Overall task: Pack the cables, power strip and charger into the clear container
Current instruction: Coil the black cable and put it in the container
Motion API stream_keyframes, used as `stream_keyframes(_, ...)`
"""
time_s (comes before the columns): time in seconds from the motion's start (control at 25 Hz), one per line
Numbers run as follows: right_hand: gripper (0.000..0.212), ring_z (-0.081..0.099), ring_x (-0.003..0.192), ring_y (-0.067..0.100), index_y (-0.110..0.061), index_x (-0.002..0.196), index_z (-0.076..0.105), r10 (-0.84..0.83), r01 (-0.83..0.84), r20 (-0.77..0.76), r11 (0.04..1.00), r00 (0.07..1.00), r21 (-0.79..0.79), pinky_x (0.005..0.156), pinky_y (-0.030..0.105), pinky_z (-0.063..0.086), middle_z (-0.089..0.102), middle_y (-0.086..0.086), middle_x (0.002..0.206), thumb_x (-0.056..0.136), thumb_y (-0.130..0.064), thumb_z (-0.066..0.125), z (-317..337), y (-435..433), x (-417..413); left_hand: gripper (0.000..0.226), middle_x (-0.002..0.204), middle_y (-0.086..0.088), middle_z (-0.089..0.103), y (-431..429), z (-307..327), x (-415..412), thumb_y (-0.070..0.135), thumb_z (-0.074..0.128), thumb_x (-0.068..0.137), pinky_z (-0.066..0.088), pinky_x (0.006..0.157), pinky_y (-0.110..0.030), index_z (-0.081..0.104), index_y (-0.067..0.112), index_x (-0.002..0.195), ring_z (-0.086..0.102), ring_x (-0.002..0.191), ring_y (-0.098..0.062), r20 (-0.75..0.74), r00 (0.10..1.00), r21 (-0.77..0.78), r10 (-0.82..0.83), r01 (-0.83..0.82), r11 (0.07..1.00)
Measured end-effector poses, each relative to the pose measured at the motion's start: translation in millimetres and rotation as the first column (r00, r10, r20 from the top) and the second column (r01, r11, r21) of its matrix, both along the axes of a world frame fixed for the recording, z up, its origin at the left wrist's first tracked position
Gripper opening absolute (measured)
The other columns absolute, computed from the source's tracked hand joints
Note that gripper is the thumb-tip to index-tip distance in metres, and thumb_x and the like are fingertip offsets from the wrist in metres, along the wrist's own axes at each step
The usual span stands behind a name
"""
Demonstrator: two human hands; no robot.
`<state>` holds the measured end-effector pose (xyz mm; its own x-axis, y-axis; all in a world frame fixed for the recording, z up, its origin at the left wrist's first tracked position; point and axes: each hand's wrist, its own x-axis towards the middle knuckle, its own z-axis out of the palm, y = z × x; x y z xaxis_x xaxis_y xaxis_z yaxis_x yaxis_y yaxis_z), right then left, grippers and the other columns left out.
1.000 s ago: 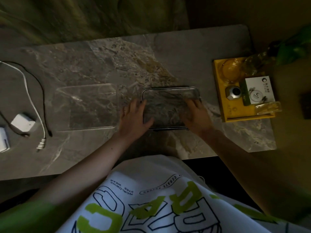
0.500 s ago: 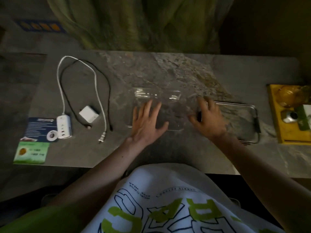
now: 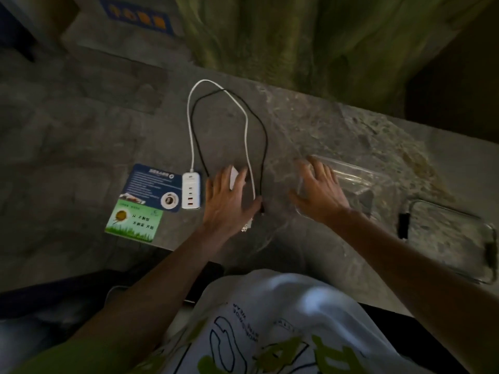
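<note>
A white power strip [image 3: 191, 190] lies at the table's left, its white cable [image 3: 244, 118] looping away and back. A black cable [image 3: 263, 147] loops alongside it. My left hand [image 3: 228, 201] hovers with spread fingers over the white charger [image 3: 233, 179], mostly hiding it, with the thumb near the black cable's end. The white plug [image 3: 247, 226] peeks out below that hand. My right hand [image 3: 318, 190], fingers spread, rests at the left end of the clear container [image 3: 351, 179]. Neither hand grips anything.
The container's lid [image 3: 453, 238], with dark clips, lies to the right near the table's front edge. A blue card [image 3: 151, 184] and a green card [image 3: 133, 221] sit at the left corner. A green curtain [image 3: 297, 36] hangs behind the marble table [image 3: 351, 125].
The view has swung left. My left hand moved left from the container to above the charger and cables. My right hand moved from the lid side onto the container's left end.
</note>
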<state>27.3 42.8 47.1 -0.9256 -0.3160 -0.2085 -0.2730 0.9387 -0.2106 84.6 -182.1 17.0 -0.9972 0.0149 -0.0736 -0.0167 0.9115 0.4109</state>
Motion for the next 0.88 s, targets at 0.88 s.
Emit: stream_keyframes(0.88,0.040,0.047,0.122,0.029,-0.014,0.120,0.057,0.260,-0.283,0.237,0.956,0.936,0.070,0.090,0.042,0.046,0.058,0.007,0.123,0.092,-0.042,0.054,-86,-205,-45,0.064,0.160,-0.023,-0.007,-106,-86,-3,0.004,0.043,0.099,0.006,0.121,-0.038,0.005,-0.003,0.151,-0.003,0.148,-0.036,0.297,0.945,0.213,0.137,-0.205,0.955)
